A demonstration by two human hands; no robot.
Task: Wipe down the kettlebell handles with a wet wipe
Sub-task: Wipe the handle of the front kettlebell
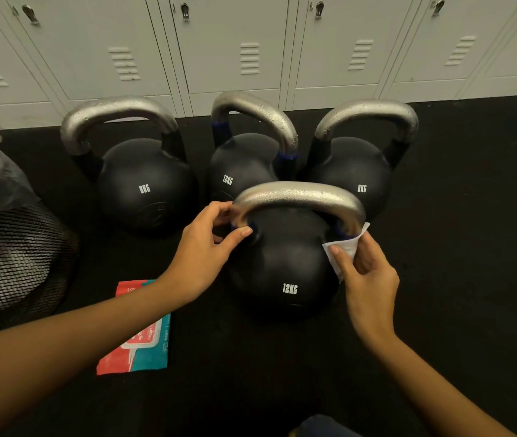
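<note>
On the black floor [440, 310] before the grey lockers [235, 58], we had four kettlebells grouped together, and we were at work on the nearest one, the front 12KG kettlebell [285, 272]. Our right hand [367, 279] pinched the white wet wipe [347, 244] between thumb and fingers and pressed it against the right foot of that bell's handle [298, 197], where the steel meets a blue band. Our left hand [209, 244] closed loosely round the left foot of the same handle, thumb and forefinger curled about it, steadying the bell.

Behind stood a second 12KG kettlebell [244, 165], touching or nearly touching the front one, with an 8KG kettlebell on the left [146, 187] and an 8KG kettlebell on the right [351, 178]. Their three handles carried what looked like droplets, so we judged them already wiped, though we could not be sure. The front handle's top looked dry, and we reckoned it the last, only begun.

The pack of wipes [143, 339] lay flat by our left forearm, and a mesh bin [14, 253] stood at the left for the used wipe.
</note>
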